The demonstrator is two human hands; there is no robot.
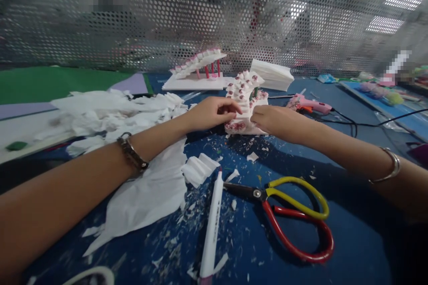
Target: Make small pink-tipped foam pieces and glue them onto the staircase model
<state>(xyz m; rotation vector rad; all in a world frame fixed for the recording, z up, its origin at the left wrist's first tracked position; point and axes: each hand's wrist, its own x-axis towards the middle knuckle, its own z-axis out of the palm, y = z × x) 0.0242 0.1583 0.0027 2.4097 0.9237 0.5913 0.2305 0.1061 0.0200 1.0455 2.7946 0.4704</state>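
A small white craft model [243, 106] with a curved, stepped top and red-tipped paper rosettes stands in front of me. At its left side is my left hand [214, 112], fingers curved, with a gap between thumb and forefinger and nothing visible in them. My right hand [276, 120] is at the model's right front, its fingertips pressed together in a pinch. Whatever lies between those fingertips is too small or hidden to make out. Green posts [256, 92] show under the model's top, and more rosettes cover its base.
Nearer me lie scissors [257, 193] with yellow and red handles and a white marker [212, 227]. Crumpled white paper [113, 111] is heaped left. A second staircase model [197, 64] stands behind, and a pink glue gun [314, 104] lies right. Perforated metal [200, 22] borders the back.
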